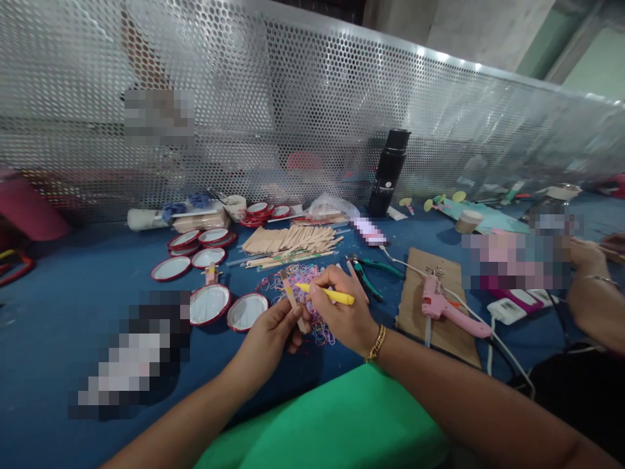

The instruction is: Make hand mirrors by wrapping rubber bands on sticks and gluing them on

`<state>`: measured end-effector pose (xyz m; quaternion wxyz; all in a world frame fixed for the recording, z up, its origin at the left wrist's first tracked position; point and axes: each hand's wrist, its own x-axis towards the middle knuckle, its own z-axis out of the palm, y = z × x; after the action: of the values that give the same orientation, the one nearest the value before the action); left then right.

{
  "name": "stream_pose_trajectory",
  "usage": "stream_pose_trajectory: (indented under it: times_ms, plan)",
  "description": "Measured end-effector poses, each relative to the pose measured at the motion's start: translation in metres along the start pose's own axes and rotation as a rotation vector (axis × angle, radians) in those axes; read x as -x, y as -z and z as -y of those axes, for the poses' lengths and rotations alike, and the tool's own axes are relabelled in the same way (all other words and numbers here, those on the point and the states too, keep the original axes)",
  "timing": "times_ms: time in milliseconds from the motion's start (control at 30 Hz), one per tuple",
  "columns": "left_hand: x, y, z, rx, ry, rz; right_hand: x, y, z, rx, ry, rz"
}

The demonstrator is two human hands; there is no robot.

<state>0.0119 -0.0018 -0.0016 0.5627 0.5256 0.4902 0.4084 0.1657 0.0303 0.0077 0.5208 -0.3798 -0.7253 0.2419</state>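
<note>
Remotely, I have the left grip point(274, 329) pinching a flat pale wooden stick point(292, 298) above the blue tabletop point(63, 280), toward its near edge, likely steadying it for the slim yellow pen point(338, 297) clamped in the right grip point(346, 314)

Glare streaks the perforated screen point(317, 91); edges blur.

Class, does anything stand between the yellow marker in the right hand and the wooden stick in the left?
Nothing visible does. The right hand points the marker's tip at the stick in the left hand; whether they touch is unclear. The colourful threads lie below, not between.
</note>
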Motion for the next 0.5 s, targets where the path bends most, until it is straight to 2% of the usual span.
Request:
stream_pose_trajectory:
  times_ms: [200,400,500]
  plan:
    - [-0.0007,0.0012,0.0021,-0.005,-0.004,0.003,0.0033,-0.0025,0.0011,-0.066,-0.018,0.139]
    - [-0.0004,0.0007,0.0002,-0.013,-0.011,0.005,0.0000,0.0007,0.0022,-0.015,0.017,0.031]
    - [-0.0005,0.0009,-0.0002,-0.024,-0.009,-0.003,0.0007,-0.0001,0.0024,-0.051,0.025,0.093]
